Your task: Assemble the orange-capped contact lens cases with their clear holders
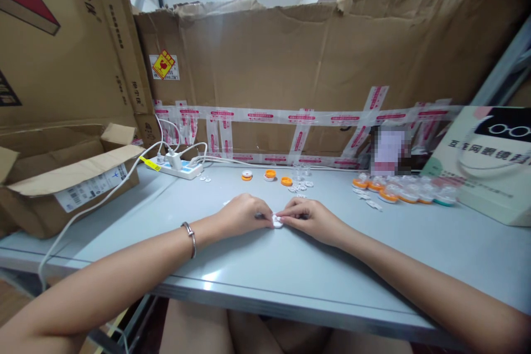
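Observation:
A small white plastic piece (277, 223) is pinched between both hands, low over the middle of the table. My left hand (245, 214) has its fingers closed on the piece's left side. From the right, my right hand (312, 218) presses its fingertips against the same piece. Fingers cover part of it, so its exact kind cannot be made out. Just beyond the hands lie small white discs (297, 189), an orange ring (286, 181), an orange and white round part (270, 175) and another such stacked part (246, 175). Clear plastic cups (301, 170) stand behind the discs.
Several clear-topped round units with orange or green bases (409, 193) sit at the right, by a paper bag (485, 171). A power strip (176, 166) with white cables lies at back left. An open carton (70, 182) stands left; a large cardboard sheet (265, 66) walls the back.

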`<state>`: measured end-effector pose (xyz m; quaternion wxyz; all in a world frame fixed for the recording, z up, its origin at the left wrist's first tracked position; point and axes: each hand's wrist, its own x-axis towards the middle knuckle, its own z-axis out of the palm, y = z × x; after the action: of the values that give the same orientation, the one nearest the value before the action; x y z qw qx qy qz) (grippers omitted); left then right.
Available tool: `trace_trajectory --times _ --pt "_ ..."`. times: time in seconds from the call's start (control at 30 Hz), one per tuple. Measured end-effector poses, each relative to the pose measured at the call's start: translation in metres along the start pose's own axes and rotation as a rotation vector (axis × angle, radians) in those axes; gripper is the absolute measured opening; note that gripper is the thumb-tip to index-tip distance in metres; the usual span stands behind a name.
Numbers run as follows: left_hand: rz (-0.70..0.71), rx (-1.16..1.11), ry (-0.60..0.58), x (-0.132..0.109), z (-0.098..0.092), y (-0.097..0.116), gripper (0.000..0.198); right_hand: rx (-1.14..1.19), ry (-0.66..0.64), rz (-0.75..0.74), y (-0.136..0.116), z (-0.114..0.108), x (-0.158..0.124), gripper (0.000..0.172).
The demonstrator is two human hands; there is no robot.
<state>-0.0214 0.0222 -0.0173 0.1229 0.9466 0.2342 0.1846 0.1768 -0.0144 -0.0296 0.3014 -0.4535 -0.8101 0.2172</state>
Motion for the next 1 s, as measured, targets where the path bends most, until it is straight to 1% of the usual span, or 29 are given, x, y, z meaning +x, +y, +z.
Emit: trace_trajectory --times 0.23,0.43,0.53,0.7,0.87,1.0 --pt "0.033 0.004 0.010 0.0000 0.0001 -0.0020 0.020 -0.051 0.000 -0.015 -0.0016 0.0009 -0.0006 0.022" --pt "0.029 0.011 0.001 -0.0002 0.0007 -0.0038 0.019 0.023 0.007 -0.018 -0.0028 -0.0029 -0.0014 0.021" --pt "0.034 0.005 0.005 -0.0003 0.0004 -0.0032 0.020 0.048 -0.005 -0.070 -0.0033 -0.0055 -0.0031 0.020" --pt "0.037 0.009 -0.002 -0.0014 -0.0010 -0.0029 0.017 -0.052 -0.030 -0.173 -0.0005 -0.0047 -0.0047 0.020" --pt "0.071 -0.009 -0.015 -0.0013 -0.0007 -0.0045 0.017 -0.097 -0.038 -0.223 0.0033 -0.0019 -0.0054 0.020" --pt "0.082 -0.003 -0.026 -0.0001 -0.0001 -0.0039 0.017 -0.129 -0.045 -0.223 0.0022 -0.0016 -0.0057 0.019"
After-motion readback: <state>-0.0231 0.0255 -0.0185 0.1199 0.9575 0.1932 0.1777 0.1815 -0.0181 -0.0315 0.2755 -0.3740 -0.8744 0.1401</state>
